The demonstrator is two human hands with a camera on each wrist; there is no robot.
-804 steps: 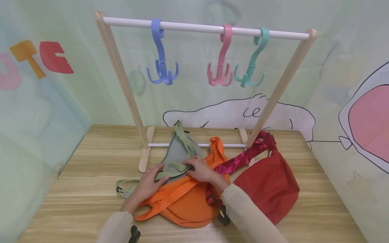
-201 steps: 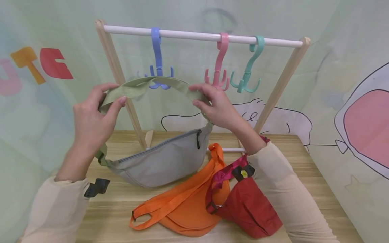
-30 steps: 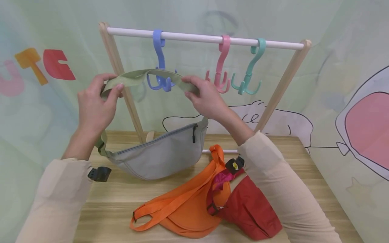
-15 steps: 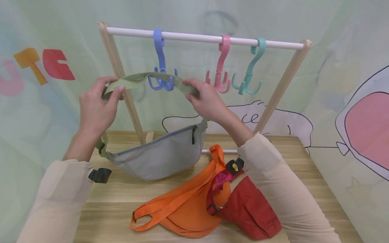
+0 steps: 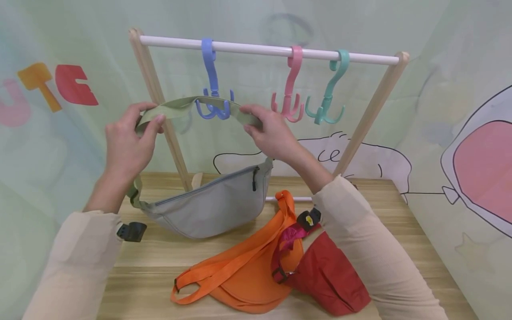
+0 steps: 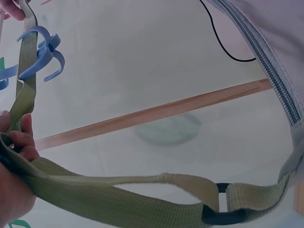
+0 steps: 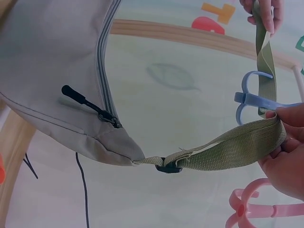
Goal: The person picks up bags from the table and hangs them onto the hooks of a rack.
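A grey bag (image 5: 212,204) hangs above the table by its green strap (image 5: 176,106). At the strap's left part, the left hand (image 5: 130,142) pinches it between thumb and fingers; the right hand (image 5: 274,133) pinches the right part. Between them the strap crosses the lower prongs of the blue hook (image 5: 210,66), with a front prong overlapping it. In the left wrist view, blue prongs (image 6: 42,59) curve round the strap (image 6: 27,57). The right wrist view shows the strap (image 7: 232,147) and the blue hook (image 7: 259,100) close together. Whether the hook bears any weight, I cannot tell.
A pink hook (image 5: 295,66) and a green hook (image 5: 334,84) hang on the rack's white bar (image 5: 248,48). On the table (image 5: 140,266) lie an orange bag (image 5: 248,280) and a red bag (image 5: 330,275), partly covered by the right sleeve.
Since the earliest frame, both hands have lifted the grey bag off the table by its strap, and the red bag has shifted. Over the last second the strap has dropped slightly against the blue hook.
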